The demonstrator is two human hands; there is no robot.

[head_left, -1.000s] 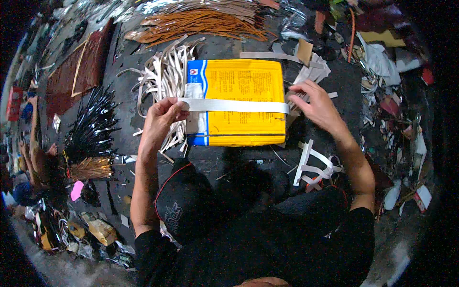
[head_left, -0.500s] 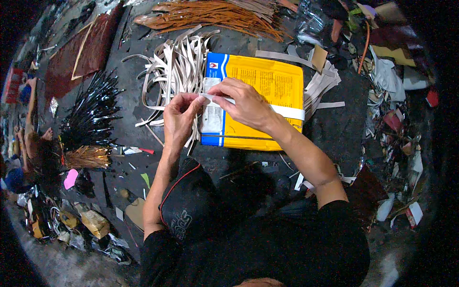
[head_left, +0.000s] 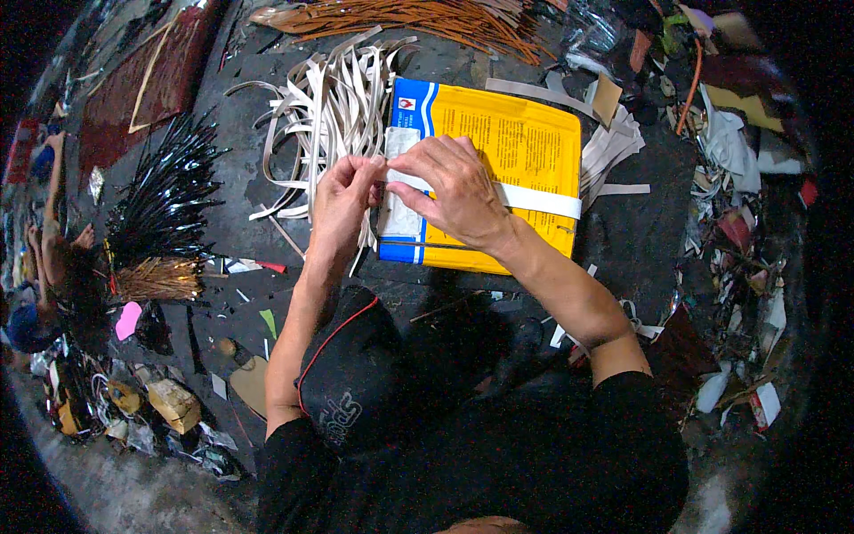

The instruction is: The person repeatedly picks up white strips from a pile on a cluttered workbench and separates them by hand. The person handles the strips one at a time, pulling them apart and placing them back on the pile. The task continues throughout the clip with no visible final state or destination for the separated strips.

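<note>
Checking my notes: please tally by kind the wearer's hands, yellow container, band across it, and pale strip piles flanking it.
Hands: 2 (left hand, right hand)
Yellow container: 1
White band: 1
Pale strip piles: 2 (left pile, right pile)
Total: 6

The bare left forearm (head_left: 298,329) reaches toward the far side from its short black cloth sleeve (head_left: 298,463), the left hand (head_left: 342,200) pinching thumb to forefinger, while the bare right forearm (head_left: 569,294) slants far and left, the right hand (head_left: 452,185) back-up, fingers curled, just beside the left one.
</note>
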